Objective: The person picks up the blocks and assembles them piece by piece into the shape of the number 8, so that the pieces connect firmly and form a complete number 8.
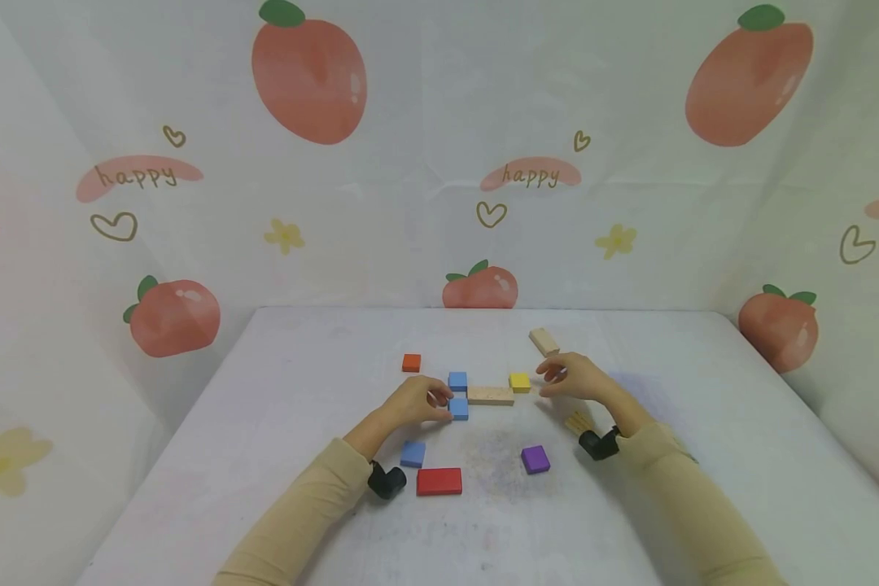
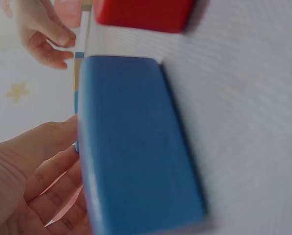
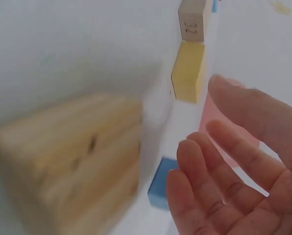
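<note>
Yellow blk is flanked: plank to L, nearer R hand to R, fingers parted; L hand: hold can't be told.

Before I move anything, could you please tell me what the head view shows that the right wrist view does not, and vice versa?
Only head: the left hand and purple block.
Only right wrist: the number 32 on a wood block, and a blue block beyond the right hand.
Both: the right hand, yellow block and that wood block.
</note>
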The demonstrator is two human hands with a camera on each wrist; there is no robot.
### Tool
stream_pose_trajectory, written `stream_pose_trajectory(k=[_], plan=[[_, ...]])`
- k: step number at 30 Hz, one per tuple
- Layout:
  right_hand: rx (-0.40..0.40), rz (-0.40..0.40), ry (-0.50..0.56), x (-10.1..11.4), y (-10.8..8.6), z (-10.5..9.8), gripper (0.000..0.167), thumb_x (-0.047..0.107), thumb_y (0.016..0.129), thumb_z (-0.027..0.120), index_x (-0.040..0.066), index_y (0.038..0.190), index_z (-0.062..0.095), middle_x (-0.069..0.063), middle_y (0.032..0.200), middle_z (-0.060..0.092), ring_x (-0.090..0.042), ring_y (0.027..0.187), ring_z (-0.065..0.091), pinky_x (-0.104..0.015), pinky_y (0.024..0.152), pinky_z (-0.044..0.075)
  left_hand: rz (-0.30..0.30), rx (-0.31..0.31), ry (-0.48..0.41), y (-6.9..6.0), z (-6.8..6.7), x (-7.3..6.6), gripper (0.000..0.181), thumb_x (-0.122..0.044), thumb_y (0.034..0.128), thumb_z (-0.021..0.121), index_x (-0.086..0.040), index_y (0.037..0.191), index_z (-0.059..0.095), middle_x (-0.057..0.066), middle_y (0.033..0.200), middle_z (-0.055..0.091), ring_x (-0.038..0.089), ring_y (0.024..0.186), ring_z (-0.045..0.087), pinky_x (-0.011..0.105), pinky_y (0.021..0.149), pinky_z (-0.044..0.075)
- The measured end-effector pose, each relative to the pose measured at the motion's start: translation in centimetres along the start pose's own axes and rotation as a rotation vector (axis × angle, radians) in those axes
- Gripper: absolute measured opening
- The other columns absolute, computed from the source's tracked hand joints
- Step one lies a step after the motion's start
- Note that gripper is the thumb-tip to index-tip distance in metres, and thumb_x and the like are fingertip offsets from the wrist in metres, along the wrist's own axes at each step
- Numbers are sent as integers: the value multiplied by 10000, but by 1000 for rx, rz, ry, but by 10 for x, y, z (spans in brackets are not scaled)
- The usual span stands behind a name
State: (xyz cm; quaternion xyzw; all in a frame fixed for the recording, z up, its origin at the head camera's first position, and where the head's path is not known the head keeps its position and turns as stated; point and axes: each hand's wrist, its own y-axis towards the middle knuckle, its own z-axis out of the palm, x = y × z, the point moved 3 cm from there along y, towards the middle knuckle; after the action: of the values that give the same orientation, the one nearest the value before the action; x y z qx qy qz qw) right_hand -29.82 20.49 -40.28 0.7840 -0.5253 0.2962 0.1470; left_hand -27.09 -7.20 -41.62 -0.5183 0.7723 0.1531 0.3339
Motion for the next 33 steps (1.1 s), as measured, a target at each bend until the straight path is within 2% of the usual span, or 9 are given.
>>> stream_pose_trajectory(k=[9, 17, 24, 33], plan=[[74, 10, 6, -16, -20, -9, 390, 207, 796, 727, -38, 1080, 620, -169, 1012, 651, -249, 912, 621, -370, 797, 539, 11, 6, 4, 0, 0, 1, 289, -137, 768, 752, -47, 1031, 674, 70, 943, 688, 147, 830, 595, 252, 746, 510], [131, 6, 25, -20, -39, -13, 399, 221, 782, 740, -22, 1079, 628, -140, 982, 651, -206, 877, 626, -338, 768, 522, 26, 5, 5, 0, 0, 1, 290, -137, 766, 752, -46, 1030, 674, 71, 937, 689, 140, 820, 593, 228, 726, 502], [139, 23, -9, -26, -48, -9, 426, 255, 742, 772, 14, 1065, 633, -62, 933, 648, -136, 832, 567, -274, 721, 461, 27, 4, 2, -1, 0, 0, 290, -131, 763, 753, -42, 1027, 674, 72, 934, 689, 144, 818, 592, 232, 722, 502], [137, 10, 4, -25, -55, -6, 426, 247, 722, 789, 8, 1039, 635, -65, 889, 631, -101, 774, 547, -219, 677, 448, 18, 4, -8, -1, 0, 1, 285, -130, 764, 753, -44, 1024, 676, 71, 931, 685, 140, 816, 585, 232, 723, 504]])
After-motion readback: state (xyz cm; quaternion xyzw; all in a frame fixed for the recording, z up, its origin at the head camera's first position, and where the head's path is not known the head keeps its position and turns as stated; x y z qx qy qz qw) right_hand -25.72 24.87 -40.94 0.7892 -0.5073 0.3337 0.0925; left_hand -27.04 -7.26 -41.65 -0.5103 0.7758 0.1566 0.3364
